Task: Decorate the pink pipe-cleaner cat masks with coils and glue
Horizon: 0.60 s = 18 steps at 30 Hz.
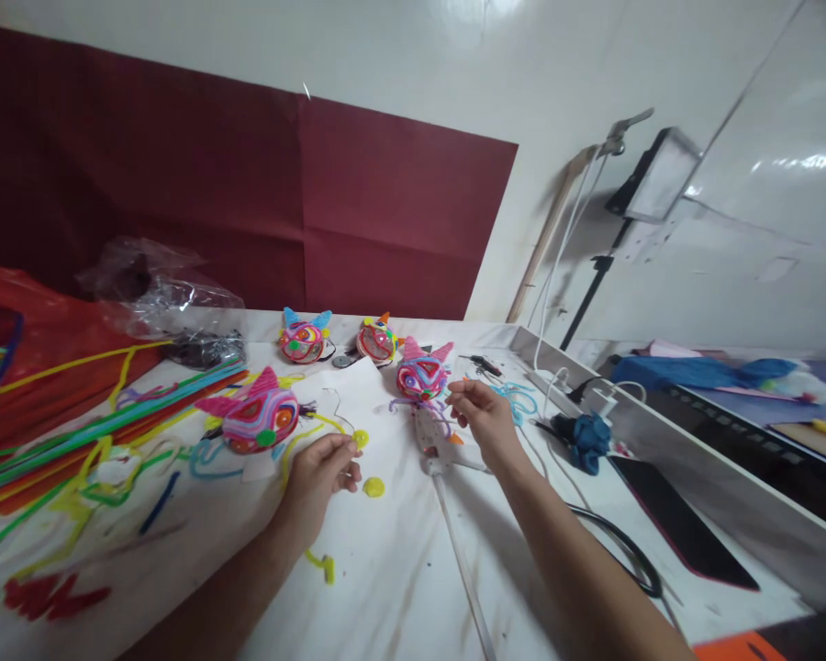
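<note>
My left hand (327, 464) pinches a small yellow pipe-cleaner coil (362, 439) between thumb and fingertips. Just below it, a second yellow coil (373, 487) lies on the white table. My right hand (483, 415) is raised with thumb and fingers drawn together; anything between them is too small to make out. Beside that hand sits a round ornament wrapped in pipe cleaners (423, 375), with pink ears. A similar pink-eared ornament (260, 420) rests left of my left hand. Two more, one blue-eared (304, 340) and one orange-eared (376, 341), stand at the back.
Bundled coloured pipe cleaners (110, 427) and a red bag (48, 330) fill the left side. A white power strip (430, 441) with its cord lies between my arms. On the right are a blue scrunchie (590, 442), a dark phone (681, 523) and cables.
</note>
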Each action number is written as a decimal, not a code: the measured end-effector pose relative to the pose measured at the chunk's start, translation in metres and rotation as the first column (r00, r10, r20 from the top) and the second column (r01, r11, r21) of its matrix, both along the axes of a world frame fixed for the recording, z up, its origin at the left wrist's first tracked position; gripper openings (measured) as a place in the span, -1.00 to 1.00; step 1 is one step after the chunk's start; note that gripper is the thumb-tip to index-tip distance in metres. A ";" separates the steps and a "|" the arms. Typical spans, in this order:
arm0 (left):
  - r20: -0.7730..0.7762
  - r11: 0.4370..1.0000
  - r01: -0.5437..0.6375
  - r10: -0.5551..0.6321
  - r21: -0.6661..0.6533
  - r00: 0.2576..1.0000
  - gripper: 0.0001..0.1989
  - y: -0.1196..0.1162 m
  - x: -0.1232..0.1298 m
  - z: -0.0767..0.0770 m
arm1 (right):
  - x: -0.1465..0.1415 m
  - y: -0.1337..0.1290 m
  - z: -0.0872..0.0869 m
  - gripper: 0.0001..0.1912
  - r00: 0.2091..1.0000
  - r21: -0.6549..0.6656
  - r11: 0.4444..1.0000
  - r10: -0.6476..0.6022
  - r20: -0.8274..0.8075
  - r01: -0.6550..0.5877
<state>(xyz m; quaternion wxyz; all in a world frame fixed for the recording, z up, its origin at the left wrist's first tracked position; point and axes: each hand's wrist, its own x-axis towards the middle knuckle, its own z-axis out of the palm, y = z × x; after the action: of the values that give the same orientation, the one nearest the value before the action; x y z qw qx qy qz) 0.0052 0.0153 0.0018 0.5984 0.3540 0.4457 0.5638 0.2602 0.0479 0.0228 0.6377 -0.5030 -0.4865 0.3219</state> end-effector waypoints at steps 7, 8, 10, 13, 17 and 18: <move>-0.005 1.000 -0.005 0.005 0.013 1.000 -0.58 0.003 0.000 0.001 | 0.043 0.049 -0.001 -0.89 0.965 -0.098 0.987 -0.101 0.240 0.127; -0.008 1.000 -0.005 0.005 0.017 1.000 -0.59 0.003 0.000 0.000 | 0.047 0.055 -0.002 -0.90 0.958 -0.115 0.983 -0.106 0.266 0.140; -0.016 1.000 -0.005 0.005 0.022 1.000 -0.60 0.003 -0.001 -0.001 | 0.053 0.066 -0.005 -0.90 0.942 -0.147 0.975 -0.111 0.316 0.164; -0.027 1.000 0.003 -0.002 0.025 1.000 -0.60 0.002 -0.001 -0.001 | 0.055 0.080 -0.011 -0.87 0.915 -0.190 0.963 -0.106 0.390 0.192; -0.040 0.999 0.017 -0.016 0.030 0.999 -0.56 0.001 -0.001 0.001 | 0.051 0.094 -0.018 -0.65 0.892 -0.225 0.954 -0.082 0.444 0.200; -0.042 0.999 0.018 -0.017 0.031 0.999 -0.55 0.001 -0.002 0.001 | 0.049 0.097 -0.019 -0.61 0.891 -0.227 0.953 -0.080 0.446 0.200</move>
<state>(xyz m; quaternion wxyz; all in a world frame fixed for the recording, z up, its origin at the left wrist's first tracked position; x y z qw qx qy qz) 0.0037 0.0161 0.0032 0.5884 0.3787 0.4461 0.5581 0.3096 0.1448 0.0041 0.4618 -0.6771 -0.5300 0.2179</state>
